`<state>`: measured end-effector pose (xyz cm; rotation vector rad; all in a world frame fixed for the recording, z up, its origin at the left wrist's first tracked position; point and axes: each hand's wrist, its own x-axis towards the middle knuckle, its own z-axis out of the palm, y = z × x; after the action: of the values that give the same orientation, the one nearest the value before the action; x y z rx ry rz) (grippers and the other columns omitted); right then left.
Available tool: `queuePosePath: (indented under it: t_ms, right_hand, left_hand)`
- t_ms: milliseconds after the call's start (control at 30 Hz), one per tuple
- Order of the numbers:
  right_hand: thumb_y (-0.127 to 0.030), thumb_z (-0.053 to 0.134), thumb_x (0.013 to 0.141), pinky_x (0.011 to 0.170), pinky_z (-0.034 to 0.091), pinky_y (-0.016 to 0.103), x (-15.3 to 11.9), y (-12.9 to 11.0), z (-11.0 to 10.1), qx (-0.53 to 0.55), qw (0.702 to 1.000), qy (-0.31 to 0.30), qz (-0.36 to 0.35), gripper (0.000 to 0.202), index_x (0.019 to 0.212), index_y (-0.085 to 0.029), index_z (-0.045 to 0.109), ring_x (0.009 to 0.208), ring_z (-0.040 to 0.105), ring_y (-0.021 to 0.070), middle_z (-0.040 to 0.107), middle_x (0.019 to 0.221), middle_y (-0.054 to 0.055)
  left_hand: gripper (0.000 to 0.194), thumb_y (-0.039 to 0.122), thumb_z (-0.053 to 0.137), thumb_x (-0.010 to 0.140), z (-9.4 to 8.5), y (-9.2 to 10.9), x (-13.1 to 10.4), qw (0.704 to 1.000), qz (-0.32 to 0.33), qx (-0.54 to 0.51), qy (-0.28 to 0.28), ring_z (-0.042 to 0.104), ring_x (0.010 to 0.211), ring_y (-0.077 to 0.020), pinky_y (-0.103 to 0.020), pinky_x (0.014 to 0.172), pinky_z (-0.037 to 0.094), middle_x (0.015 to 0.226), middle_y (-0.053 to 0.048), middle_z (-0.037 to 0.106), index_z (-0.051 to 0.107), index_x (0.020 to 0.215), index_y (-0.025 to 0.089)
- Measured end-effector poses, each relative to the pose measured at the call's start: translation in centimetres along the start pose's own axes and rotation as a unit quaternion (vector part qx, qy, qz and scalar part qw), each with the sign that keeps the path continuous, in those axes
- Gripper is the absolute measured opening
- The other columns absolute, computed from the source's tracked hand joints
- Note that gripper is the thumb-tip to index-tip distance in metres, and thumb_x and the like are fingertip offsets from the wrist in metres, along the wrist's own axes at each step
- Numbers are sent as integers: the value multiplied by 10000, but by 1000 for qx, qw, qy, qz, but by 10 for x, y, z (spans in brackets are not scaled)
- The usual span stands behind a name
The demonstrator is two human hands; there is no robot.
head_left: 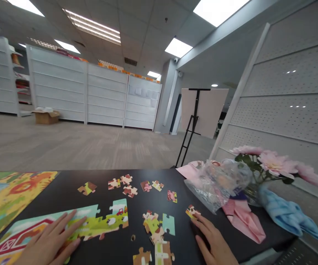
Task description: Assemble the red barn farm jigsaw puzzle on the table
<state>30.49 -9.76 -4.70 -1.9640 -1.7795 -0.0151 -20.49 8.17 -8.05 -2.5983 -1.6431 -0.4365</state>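
Note:
My left hand (52, 237) lies with its fingers spread over a partly joined jigsaw puzzle (103, 224). The puzzle shows a red barn, green grass, sheep and a small tractor. At the right, my right hand (212, 239) has its fingers stretched out, thumb apart. Its fingertips touch a brown-and-white puzzle piece (192, 211) lying on the black table. Between the hands are a small joined cluster of pieces (153, 224), a light-blue piece (168, 223) and a brown piece with a white post (163, 252). Several loose pieces (130, 190) lie farther back.
A yellow animal picture board (17, 193) lies at the far left of the table (114, 244). Crumpled clear plastic (216, 180), pink cloth (243, 217), blue cloth (282, 211) and pink flowers (276, 163) crowd the right side. An easel (193, 121) stands beyond the table.

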Motion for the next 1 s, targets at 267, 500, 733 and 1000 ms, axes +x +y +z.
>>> queuePosePath:
  t_ms: [267,500,733,1000]
  right_hand:
    - [-374,577,967,1164,382,506,32,-78,5,102,987,-99,-73,342,1263,-257,702,1348,536,304,633,1411,103]
    - [-312,594,956,1041,479,393,33,-82,-8,83,991,-84,-66,275,1202,-245,697,1157,642,271,717,1228,78]
    - [-330,562,957,1012,464,406,38,-121,4,81,994,-44,-58,192,1049,-228,696,1133,613,275,690,1183,98]
    - [-206,603,809,928,500,374,47,-138,9,91,994,-42,-47,245,1036,-217,694,1017,650,271,726,1038,82]
  left_hand:
    - [482,476,478,960,-28,41,1,997,15,-53,-58,465,1406,-353,-566,1105,416,1529,-69,505,584,1411,342]
    - [455,464,486,962,-40,55,-3,996,26,-74,-47,460,1406,-362,-585,1114,405,1502,-80,541,634,1365,314]
    - [406,310,599,946,-64,141,-11,966,210,-124,-80,538,1326,-297,-471,1092,474,1454,-7,586,605,1334,429]
    - [321,203,708,874,-55,165,-8,946,291,-123,-73,612,1105,-263,-378,969,490,1203,-9,667,663,1157,348]
